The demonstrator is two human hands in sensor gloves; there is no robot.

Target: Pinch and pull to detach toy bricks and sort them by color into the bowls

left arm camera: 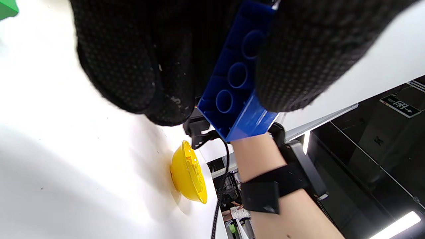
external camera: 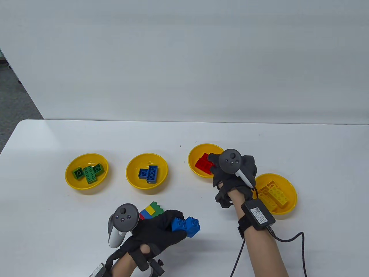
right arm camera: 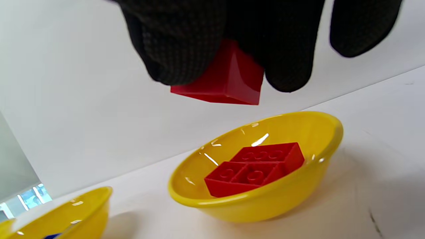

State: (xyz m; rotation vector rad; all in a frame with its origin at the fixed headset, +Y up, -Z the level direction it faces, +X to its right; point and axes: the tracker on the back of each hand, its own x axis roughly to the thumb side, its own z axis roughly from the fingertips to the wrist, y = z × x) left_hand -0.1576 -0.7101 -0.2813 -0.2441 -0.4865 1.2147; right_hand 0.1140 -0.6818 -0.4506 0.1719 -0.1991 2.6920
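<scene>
My left hand point(external camera: 175, 223) hovers near the table's front edge and grips a long blue brick point(external camera: 186, 225) between fingers and thumb. The left wrist view shows the blue brick's point(left arm camera: 236, 87) hollow underside between the fingertips point(left arm camera: 132, 66). My right hand point(external camera: 222, 170) hangs over the bowl of red bricks point(external camera: 193, 161). In the right wrist view it pinches a red brick point(right arm camera: 229, 83) above that bowl point(right arm camera: 265, 205), where two red bricks point(right arm camera: 255, 169) lie. A small stack of green, yellow, blue and red bricks point(external camera: 150, 210) sits just behind my left hand.
Four yellow bowls stand in a row: one with green bricks point(external camera: 70, 179) at the left, one with blue bricks point(external camera: 132, 179), the red one, and one with yellow bricks point(external camera: 289, 199) at the right by my right forearm. A cable runs from the right wrist.
</scene>
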